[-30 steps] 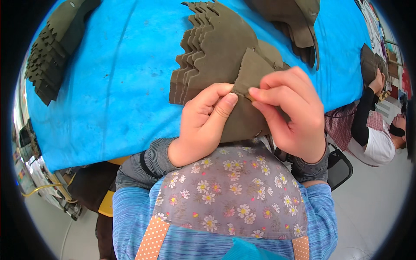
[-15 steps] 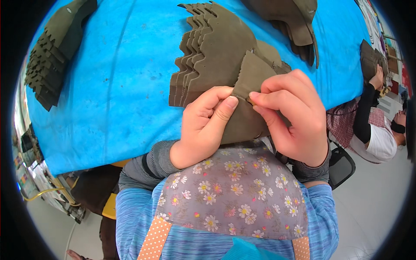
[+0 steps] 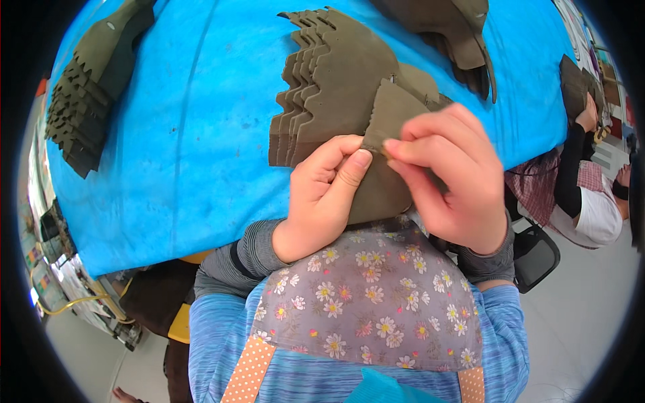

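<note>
Right hand (image 3: 457,181) blurred, blue cloth (image 3: 201,154) cut off

Left fingers (image 3: 341,146) curled in pinch; right fingers (image 3: 420,138) pinching just beside; forearms (image 3: 236,258) angled inward.

- A bright blue cover (image 3: 215,134) spreads over the table, creased by long lines and specked with small dark marks.
- A black-framed chair (image 3: 537,258) stands on the right, just beyond the table's edge.
- A co-worker (image 3: 598,218) is at the far right, in a white top, a black sleeve (image 3: 570,164) and red-and-white checked cloth (image 3: 534,191).
- A pale grey floor (image 3: 578,302) shows at both lower sides.
- A yellow tube (image 3: 74,307) curves at the left, near clutter too distorted to name.
- A yellow panel (image 3: 179,326) sits beside something dark brown (image 3: 158,299).
</note>
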The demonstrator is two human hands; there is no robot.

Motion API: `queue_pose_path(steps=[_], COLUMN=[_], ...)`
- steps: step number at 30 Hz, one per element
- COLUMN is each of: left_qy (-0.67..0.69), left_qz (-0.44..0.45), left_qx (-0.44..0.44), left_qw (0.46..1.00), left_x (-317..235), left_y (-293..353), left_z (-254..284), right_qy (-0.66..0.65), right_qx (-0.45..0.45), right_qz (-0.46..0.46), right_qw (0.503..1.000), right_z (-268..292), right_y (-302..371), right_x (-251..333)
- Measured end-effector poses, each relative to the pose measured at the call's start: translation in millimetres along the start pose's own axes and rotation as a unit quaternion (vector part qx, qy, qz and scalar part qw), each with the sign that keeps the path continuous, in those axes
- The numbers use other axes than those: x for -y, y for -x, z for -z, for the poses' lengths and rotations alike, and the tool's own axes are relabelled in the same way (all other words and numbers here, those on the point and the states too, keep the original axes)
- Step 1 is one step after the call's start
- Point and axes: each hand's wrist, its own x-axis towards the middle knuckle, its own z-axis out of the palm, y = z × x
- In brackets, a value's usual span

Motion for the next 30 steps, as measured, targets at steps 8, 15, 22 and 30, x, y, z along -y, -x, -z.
queue_pose_path(steps=[8,15,22,30], left_qy=[0.035,0.031,-0.019,-0.079], left_qz=[0.016,-0.013,-0.046,-0.051], left_qx=[-0.025,-0.060,-0.038,-0.052], left_qw=[0.999,0.998,0.998,0.994], left_x=[3,0,3,3], left_y=[2,0,-2,-3], left_z=[4,2,12,9], right_qy=[0.002,0.004,-0.038,0.045], right_qx=[0.028,0.055,-0.033,0.093], right_qz=[0.005,-0.070,-0.007,-0.050], right_qw=[1.000,0.996,0.999,0.993], right_z=[8,27,10,55], right_y=[8,41,37,74], right_x=[-3,-9,-19,-20])
